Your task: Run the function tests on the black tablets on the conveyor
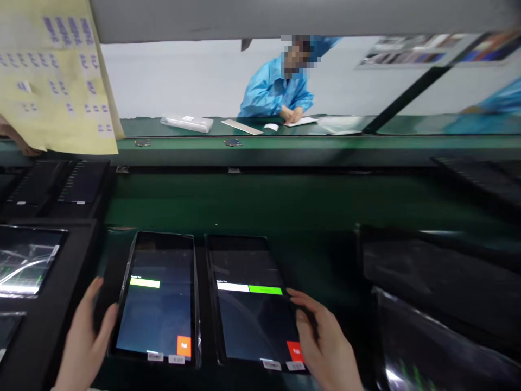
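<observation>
Two tablets in clear film lie side by side. The left tablet shows a pale green bar and an orange square at the lower right of its screen. On the right tablet there are a half-white, half-green bar and a red square. My left hand is beside the left tablet's left edge, thumb and finger spread, holding nothing. My right hand reaches the right tablet's right edge; its index finger and thumb touch there, slightly apart, and the other fingers are mostly hidden. White labels sit along both lower edges.
More film-covered tablets lie at left and lower right. Dark devices stand in trays at the back left. A yellow sheet hangs upper left. Beyond the green ledge, a person in blue works at another bench.
</observation>
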